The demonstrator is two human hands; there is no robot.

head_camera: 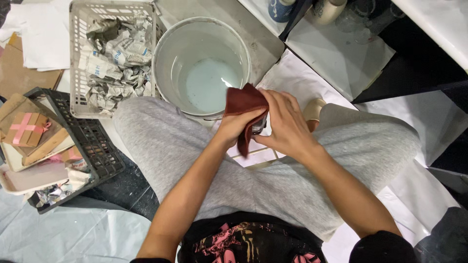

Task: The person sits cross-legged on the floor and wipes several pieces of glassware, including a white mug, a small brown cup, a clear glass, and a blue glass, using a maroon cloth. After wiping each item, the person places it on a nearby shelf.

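My left hand (234, 127) grips a dark red cloth (245, 101) that folds over a small dark object (260, 125), most of which is hidden. My right hand (285, 122) closes around that same object from the right, fingers touching the cloth. Both hands meet above my knees, just in front of a white bucket (168, 46) holding a little pale blue water. I sit with legs in grey trousers (161, 141) spread apart.
A white plastic basket (74, 58) of crumpled newspaper stands left of the bucket. A black crate (95, 141) with cardboard boxes, one tied with pink ribbon (24, 127), lies at the far left. White paper sheets (336, 53) cover the floor. Cups (326, 9) stand at the top.
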